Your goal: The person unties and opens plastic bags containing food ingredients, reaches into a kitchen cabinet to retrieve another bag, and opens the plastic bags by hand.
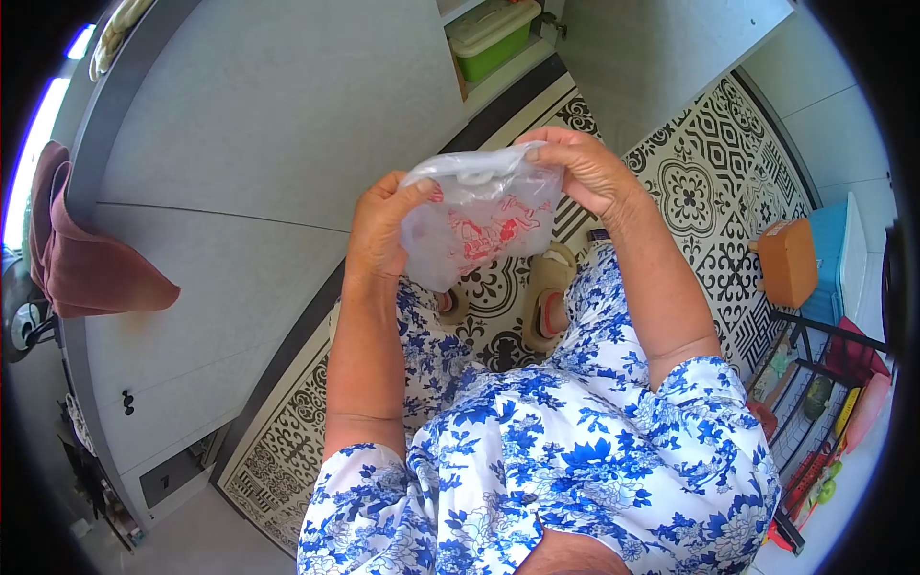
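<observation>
A thin translucent plastic bag (484, 225) with red print hangs between my two hands, above my lap and the patterned floor. My left hand (381, 220) pinches the bag's top edge at its left corner, thumb in front. At the opposite corner, my right hand (585, 168) grips the rim between thumb and fingers. The rim looks rolled or folded over along the top. Nothing can be made out inside the bag.
A grey cabinet front (259, 125) runs along the left, with a brown cloth (86, 249) hanging there. A green box (494, 43) sits in an open cabinet. An orange-brown stool (789, 264) and a black wire rack (805, 383) stand at the right.
</observation>
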Demonstrator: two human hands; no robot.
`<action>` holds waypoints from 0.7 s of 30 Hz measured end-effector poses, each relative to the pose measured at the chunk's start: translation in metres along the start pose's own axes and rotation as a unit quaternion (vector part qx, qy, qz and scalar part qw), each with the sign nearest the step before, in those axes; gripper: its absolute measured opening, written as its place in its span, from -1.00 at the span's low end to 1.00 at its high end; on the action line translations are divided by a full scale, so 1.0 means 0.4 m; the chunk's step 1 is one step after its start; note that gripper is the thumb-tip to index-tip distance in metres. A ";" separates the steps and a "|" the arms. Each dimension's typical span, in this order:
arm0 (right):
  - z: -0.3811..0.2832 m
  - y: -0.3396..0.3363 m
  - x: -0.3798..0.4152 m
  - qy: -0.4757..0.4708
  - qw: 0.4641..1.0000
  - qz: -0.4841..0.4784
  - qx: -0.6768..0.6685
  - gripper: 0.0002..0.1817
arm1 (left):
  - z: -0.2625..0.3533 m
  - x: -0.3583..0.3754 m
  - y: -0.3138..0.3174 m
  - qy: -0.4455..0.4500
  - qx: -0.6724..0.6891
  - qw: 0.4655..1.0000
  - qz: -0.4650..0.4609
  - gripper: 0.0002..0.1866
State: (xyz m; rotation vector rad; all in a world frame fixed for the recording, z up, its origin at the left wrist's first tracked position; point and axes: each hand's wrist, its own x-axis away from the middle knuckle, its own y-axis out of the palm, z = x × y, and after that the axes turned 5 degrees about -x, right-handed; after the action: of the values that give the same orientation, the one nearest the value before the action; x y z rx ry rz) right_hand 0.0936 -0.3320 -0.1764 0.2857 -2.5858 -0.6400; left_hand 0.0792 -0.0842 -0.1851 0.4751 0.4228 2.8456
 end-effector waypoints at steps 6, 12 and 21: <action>0.022 -0.044 -0.033 -0.074 0.987 0.092 -0.106 -0.76 | -0.004 -0.002 0.013 0.032 0.046 0.994 0.095 -0.85; 0.013 -0.050 -0.037 -0.123 0.962 0.144 -0.195 -0.81 | 0.000 -0.004 0.007 0.074 0.145 0.975 0.154 -0.81; 0.035 -0.035 -0.039 -0.121 0.972 0.155 -0.129 -0.80 | -0.034 -0.030 0.003 0.095 -0.054 0.985 0.131 -0.76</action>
State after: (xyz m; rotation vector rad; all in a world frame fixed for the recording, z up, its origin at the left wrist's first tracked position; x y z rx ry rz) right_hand 0.1019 -0.3341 -0.2001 -0.2921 -2.6516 -0.9271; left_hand 0.0854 -0.0919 -0.2003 0.2560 0.2530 3.1637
